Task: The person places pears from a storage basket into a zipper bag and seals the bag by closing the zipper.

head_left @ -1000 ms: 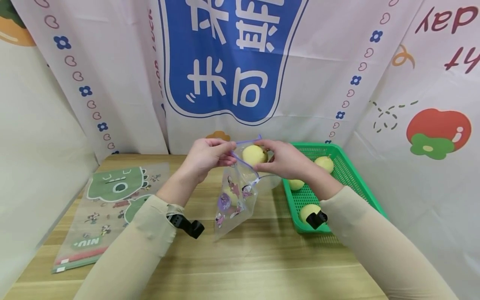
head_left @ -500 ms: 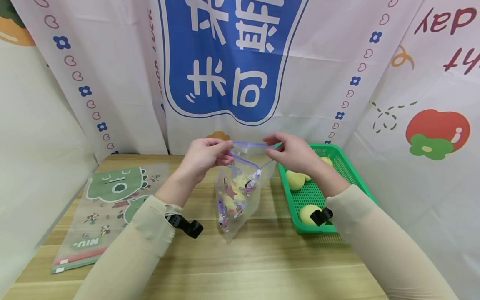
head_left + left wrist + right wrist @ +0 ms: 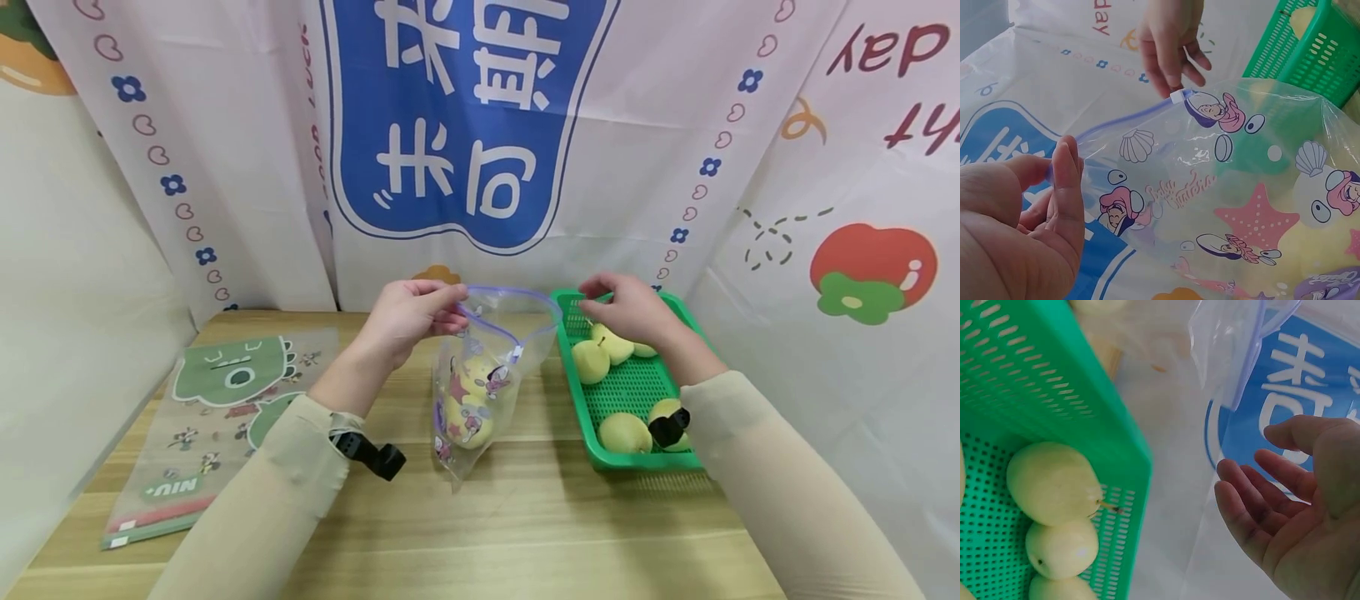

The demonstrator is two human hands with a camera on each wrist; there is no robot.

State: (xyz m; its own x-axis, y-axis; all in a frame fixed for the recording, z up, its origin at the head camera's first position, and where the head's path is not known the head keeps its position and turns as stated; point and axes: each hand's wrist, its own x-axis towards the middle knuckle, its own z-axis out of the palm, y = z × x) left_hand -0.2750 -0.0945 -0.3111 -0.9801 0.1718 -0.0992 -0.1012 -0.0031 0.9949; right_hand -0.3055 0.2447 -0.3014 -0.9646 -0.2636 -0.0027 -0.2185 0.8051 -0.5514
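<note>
My left hand [image 3: 401,325] pinches the rim of a clear zip bag [image 3: 1166,162] between thumb and fingers. The bag has a purple slider closure, its mouth stands open, and it is printed with cartoon figures, shells and a pink starfish. Pale yellow pears [image 3: 467,421] lie in its lower part, partly veiled by the print. My right hand [image 3: 633,308] is above the back of a green basket [image 3: 637,461], apart from the bag. In the right wrist view its fingers are loosely bent with nothing between them. Several pears [image 3: 1054,484] sit in the basket.
Flat on the wooden table [image 3: 480,533] at the left lie printed zip bags [image 3: 217,425] with red and green closures. A printed cloth [image 3: 630,183] hangs behind the table and along both sides.
My right hand has let go of a pear, which dropped into the bag. That hand has moved right, from the bag's mouth to above the basket. My left hand stays at the bag's rim.
</note>
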